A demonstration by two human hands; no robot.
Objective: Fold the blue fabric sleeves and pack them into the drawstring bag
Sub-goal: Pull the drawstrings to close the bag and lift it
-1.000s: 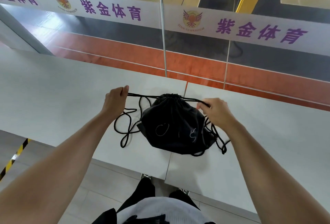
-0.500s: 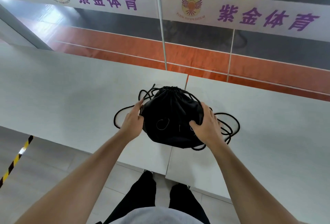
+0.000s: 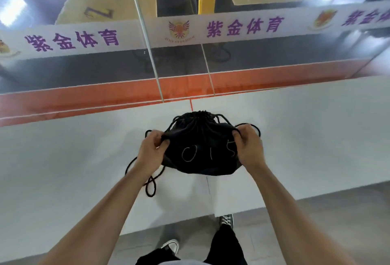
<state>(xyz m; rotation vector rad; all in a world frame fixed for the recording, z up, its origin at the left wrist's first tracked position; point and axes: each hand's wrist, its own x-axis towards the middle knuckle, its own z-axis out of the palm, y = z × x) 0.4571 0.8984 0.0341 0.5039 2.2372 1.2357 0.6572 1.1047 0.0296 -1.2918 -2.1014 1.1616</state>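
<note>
Item: black drawstring bag (image 3: pixel 200 148), bulging, its mouth cinched at the side farthest from the hands; chalked digits reading "015" on the face turned up.
Location: lies on the white table (image 3: pixel 306 138) directly between the two hands, straddling the seam where two tabletops meet.
Left hand (image 3: pixel 150 152): closed, pinching the bag's left edge together with a bit of cord between thumb and fingers.
Right hand (image 3: pixel 249 147): closed, gripping the bag's right edge in the same manner, thumb on top.
Cords: black drawstring (image 3: pixel 150 184) trails in loose loops below and behind the left hand; a smaller loop shows just beyond the right hand.
Blue sleeves: none in view; judged to be inside the bag, given its fullness, though this cannot be confirmed.
Step in hand: judged to be settling or lifting the closed bag, late in the task.
Method, grip: hold cloth and cord together on both sides so the cinched mouth does not slacken.
Method, balance: raise both edges evenly; a tilt toward the mouth could loosen the gather.
Method, cords: gather the trailing loops near the left wrist first, since they could snag on the table's near edge.
Surroundings: glass partition with a lettered banner (image 3: pixel 242 28) beyond the table.
</note>
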